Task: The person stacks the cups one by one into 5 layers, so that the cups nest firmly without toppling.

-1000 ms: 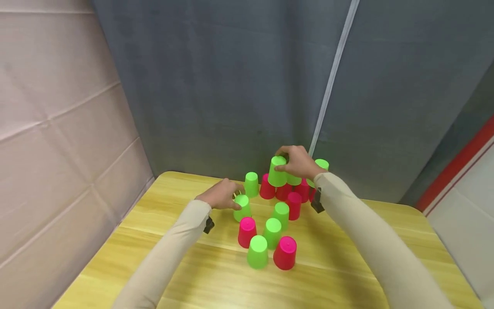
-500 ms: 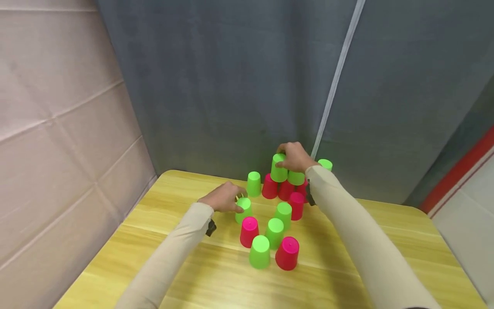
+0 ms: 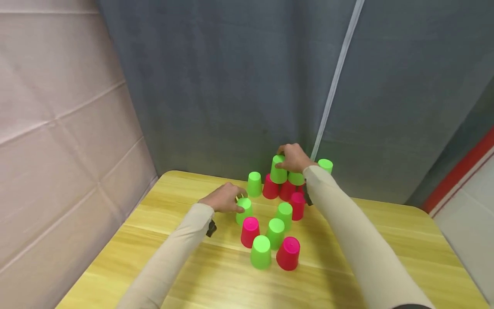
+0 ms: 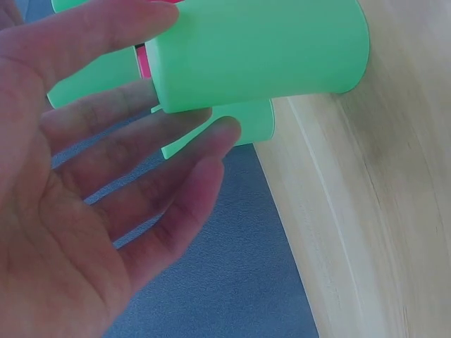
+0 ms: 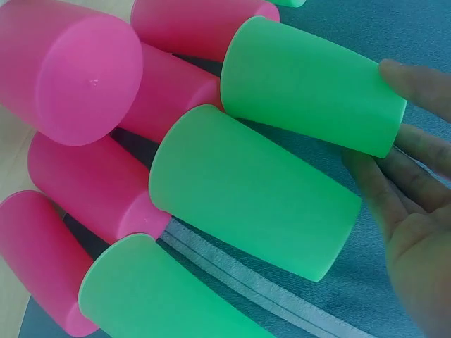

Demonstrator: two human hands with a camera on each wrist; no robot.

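Green and red plastic cups stand upside down on a yellow wooden table. My right hand grips a green cup that sits on top of two red cups in the back cluster; in the right wrist view its fingertips touch that green cup. My left hand holds the top of another green cup standing on the table to the left; the left wrist view shows this cup between thumb and fingers.
Several more cups stand in front: a red cup, a green cup and a red cup nearest me. A lone green cup stands behind my left hand. A grey curtain hangs close behind the table.
My right hand moved slightly back with its green cup and set it down on the red cups. The left hand stayed on its green cup.
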